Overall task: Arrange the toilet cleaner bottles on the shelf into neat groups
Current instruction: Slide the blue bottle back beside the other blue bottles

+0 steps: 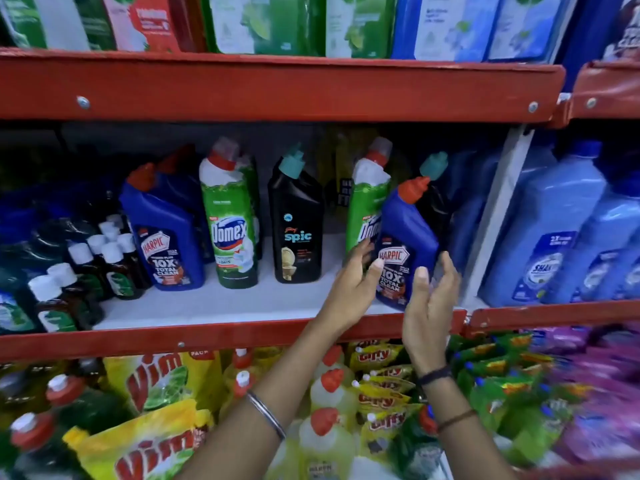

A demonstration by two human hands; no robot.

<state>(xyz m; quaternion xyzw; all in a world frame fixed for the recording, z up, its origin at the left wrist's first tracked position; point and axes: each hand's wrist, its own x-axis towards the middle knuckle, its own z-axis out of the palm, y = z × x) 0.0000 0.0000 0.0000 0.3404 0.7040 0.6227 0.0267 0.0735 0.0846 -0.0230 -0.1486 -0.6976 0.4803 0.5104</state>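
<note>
Head view, tilted Harpic bottle (pixel 407 244) between both hands, left hand (pixel 349 289) and right hand (pixel 431 306) loosely cupping it.

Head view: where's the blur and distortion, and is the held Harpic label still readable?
Head view: motion blur smears the purple packs at lower right and softens the top-shelf refill pouches; wide-angle bowing curves the red shelf rail; the shelf's back is in deep shadow. The Harpic bottle, tilted between left hand and right hand, has a readable label.
</note>
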